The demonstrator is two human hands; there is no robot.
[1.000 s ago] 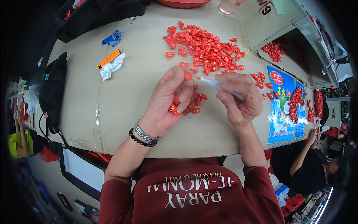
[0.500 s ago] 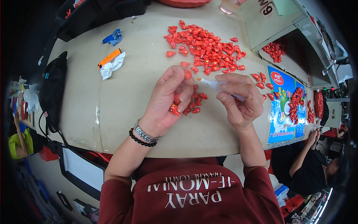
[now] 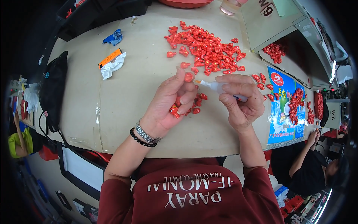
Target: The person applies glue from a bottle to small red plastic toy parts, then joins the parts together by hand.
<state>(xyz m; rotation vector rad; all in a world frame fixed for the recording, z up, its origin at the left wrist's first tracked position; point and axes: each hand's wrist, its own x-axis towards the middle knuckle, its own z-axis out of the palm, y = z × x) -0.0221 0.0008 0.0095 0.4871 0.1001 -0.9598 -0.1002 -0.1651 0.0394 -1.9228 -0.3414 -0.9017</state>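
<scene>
Between thumb and fingertips my left hand (image 3: 164,100) grips a small red plastic figure part (image 3: 189,77). Another red piece (image 3: 174,111) with painted yellow details is tucked in the same palm under curled fingers. My right hand (image 3: 242,100) is closed round a small white squeeze bottle (image 3: 220,87), held sideways. Its thin orange-tipped nozzle (image 3: 198,81) points left, close to the red part; whether they touch I cannot tell. Under and beside my left hand lie several loose red pieces (image 3: 196,110). Beyond both hands spreads a large pile of similar red pieces (image 3: 210,48).
A crumpled white tissue (image 3: 113,66), an orange packet (image 3: 109,57) and a blue scrap (image 3: 113,37) lie left. Black bins (image 3: 100,16) stand far left, a black bag (image 3: 54,91) at the left edge. Right are a metal cabinet (image 3: 274,28) and a blue printed sheet (image 3: 279,128) bearing red pieces.
The red part in my left fingers has turned slightly, its rounded face showing more. The bottle in my right hand has shifted a little to the right and down.
</scene>
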